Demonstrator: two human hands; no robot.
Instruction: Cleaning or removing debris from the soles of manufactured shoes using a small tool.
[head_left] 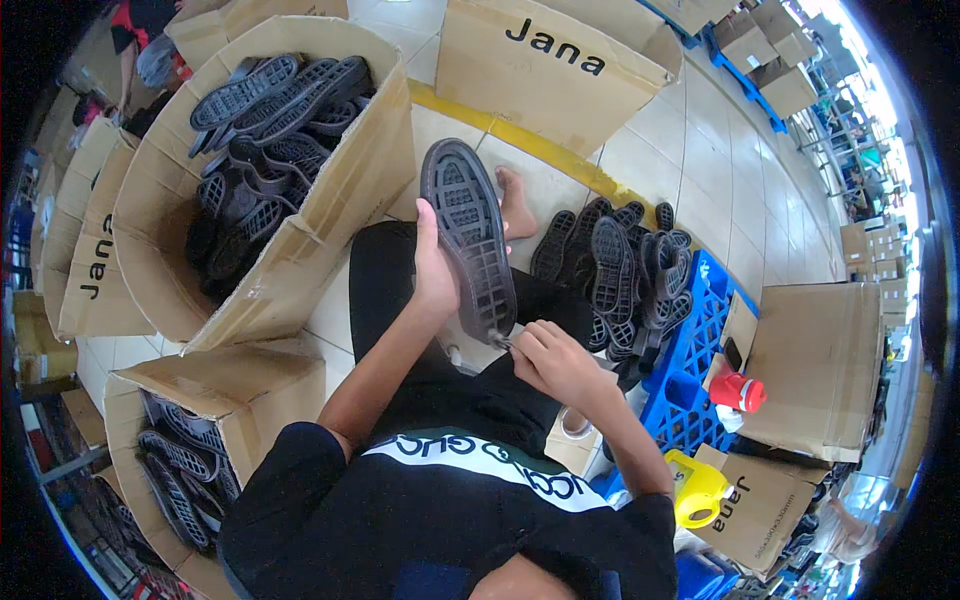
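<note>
My left hand (433,272) is closed around one side of a dark shoe sole (466,225), its thumb along the edge. The sole is held up over my lap, with its gridded, hollowed face showing and its lower end toward me. At that lower end my right hand (548,358) is pinched on a small tool (498,340), whose pale tip is at the sole's rim. Most of this tool is hidden by the fingers, so I cannot make out its kind. My bare foot (515,203) shows behind the sole.
On the left, a large cardboard box (340,195) holds many dark soles; a smaller box (270,375) below it holds more. Several soles (612,265) lie on the floor to the right, beside a blue pallet (712,300). Nearby are a red container (737,392) and a yellow jug (698,488).
</note>
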